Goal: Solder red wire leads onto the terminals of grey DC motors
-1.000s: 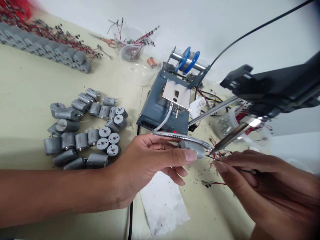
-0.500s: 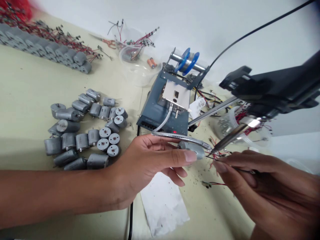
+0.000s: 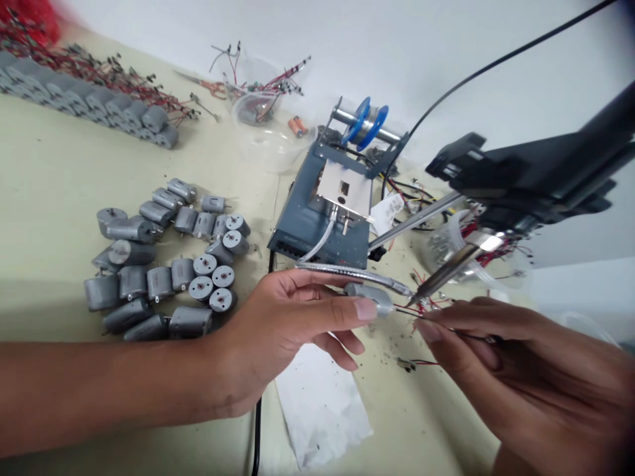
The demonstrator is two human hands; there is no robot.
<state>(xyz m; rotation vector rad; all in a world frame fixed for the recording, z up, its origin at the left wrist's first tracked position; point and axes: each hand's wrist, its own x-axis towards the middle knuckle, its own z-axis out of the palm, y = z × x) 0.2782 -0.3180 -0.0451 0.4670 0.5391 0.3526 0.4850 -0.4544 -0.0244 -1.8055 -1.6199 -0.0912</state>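
Between the thumb and fingers of my left hand (image 3: 297, 317) is a small grey electric motor (image 3: 372, 295), its terminal end pointing right. My right hand (image 3: 491, 357) pinches a thin black wire (image 3: 407, 313), which reaches to the motor's end. Just above that wire, the tip of a soldering iron (image 3: 441, 274), fixed in a black holder (image 3: 520, 172), points down left; the motor's end is now slightly apart from it. A braided metal solder-feed tube (image 3: 357, 271) runs above the motor toward the iron tip.
A blue-grey solder feeder (image 3: 317, 198) carries a blue solder spool (image 3: 366, 124). Loose grey motors (image 3: 161, 281) stand left; a row of wired motors (image 3: 99, 102) lies behind. Plastic tubs (image 3: 258, 112) hold wired parts. A white paper (image 3: 322, 410) lies below my left hand.
My left hand has drawn the motor slightly left, away from the iron tip. The right hand has shifted a little left with the wire. The camera view has moved slightly.
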